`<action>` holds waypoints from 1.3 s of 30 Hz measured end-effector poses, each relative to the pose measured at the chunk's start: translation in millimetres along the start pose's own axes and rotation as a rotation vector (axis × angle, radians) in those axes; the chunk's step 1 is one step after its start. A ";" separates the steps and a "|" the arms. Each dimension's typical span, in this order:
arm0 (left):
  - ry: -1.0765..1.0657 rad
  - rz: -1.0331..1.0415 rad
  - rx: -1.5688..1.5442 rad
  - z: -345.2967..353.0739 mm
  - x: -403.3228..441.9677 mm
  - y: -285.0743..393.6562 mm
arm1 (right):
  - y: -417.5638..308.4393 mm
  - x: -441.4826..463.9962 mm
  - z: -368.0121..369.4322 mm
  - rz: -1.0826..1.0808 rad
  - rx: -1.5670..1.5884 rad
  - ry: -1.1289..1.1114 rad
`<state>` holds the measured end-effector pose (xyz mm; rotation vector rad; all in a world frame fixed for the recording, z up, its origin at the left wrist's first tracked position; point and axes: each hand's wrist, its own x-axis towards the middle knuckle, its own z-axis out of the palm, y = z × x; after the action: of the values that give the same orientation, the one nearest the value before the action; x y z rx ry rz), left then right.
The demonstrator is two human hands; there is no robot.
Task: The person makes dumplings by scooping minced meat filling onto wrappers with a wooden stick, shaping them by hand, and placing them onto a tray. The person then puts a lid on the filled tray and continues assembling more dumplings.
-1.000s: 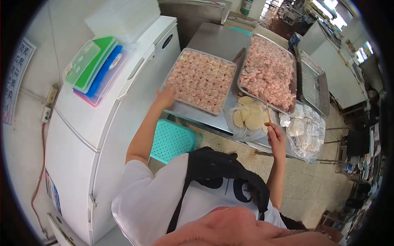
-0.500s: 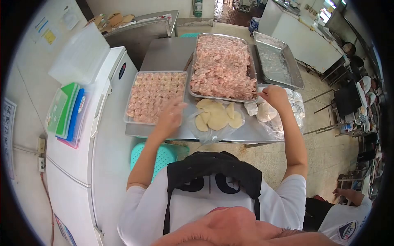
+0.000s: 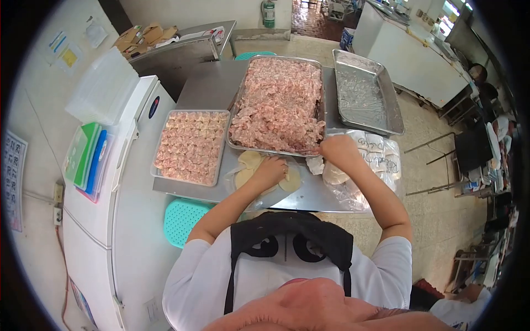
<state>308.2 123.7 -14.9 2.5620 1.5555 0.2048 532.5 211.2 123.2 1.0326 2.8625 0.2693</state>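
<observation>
My left hand (image 3: 270, 172) lies over a pile of round pale dough wrappers (image 3: 289, 181) on a clear plastic sheet; its fingers stretch across them, with the tips partly hidden. At the near right corner of a metal tray (image 3: 276, 152) heaped with ground meat (image 3: 276, 105), my right hand (image 3: 338, 151) is closed in a fist. Whatever it grips is hidden. To the left, a clear plastic container (image 3: 212, 182) holds rows of meat-filled dumplings (image 3: 190, 144). Beside my right hand sits a crumpled white piece (image 3: 315, 165).
Plastic-wrapped packs (image 3: 381, 160) with handwriting lie at the table's right. Behind them is a second metal tray (image 3: 361, 91) with meat residue. A white refrigerator (image 3: 135, 204) borders the left side, near a turquoise stool (image 3: 185, 220). Another person's sleeve (image 3: 461, 309) shows at lower right.
My left hand has moved from the dumpling container's edge rightward onto the dough wrappers. My right hand stays by the meat tray's corner. The camera view has shifted slightly.
</observation>
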 end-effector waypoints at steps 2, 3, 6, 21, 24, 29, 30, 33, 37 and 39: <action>0.137 -0.040 -0.217 -13.5 -5.0 7.4 | 13.2 6.7 -9.7 -0.034 0.002 0.149; 0.137 -0.056 -0.215 -16.2 -5.9 9.5 | 18.6 11.8 -10.3 -0.052 0.003 0.296; 0.323 -0.099 -0.434 -12.7 -12.9 11.4 | 19.8 41.2 18.2 -0.139 0.129 0.515; 0.316 -0.609 -0.953 -31.6 -36.6 4.6 | -6.6 54.1 98.6 -0.093 0.872 0.158; 0.234 -0.597 -0.767 -34.8 -27.0 -5.3 | 2.8 48.0 76.5 -0.016 1.186 0.084; 0.967 -0.622 -1.931 -51.3 17.1 -18.0 | 13.8 50.0 60.3 0.222 1.416 -0.028; 0.968 -0.627 -1.938 -61.0 27.8 -15.0 | 12.7 50.6 56.8 0.211 1.496 -0.021; 1.079 -0.510 -2.107 -94.7 54.9 -8.3 | -5.7 55.8 60.3 0.113 1.484 0.147; 1.108 -0.264 -2.435 -101.4 59.9 -23.3 | -7.4 52.3 61.4 -0.074 0.949 0.405; 1.066 -0.249 -2.498 -82.9 59.2 -41.8 | 3.4 38.1 31.8 -0.021 0.735 0.281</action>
<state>283.4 199.3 61.4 0.0970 0.3442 1.8571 509.9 242.5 91.9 1.1132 3.2966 -0.7571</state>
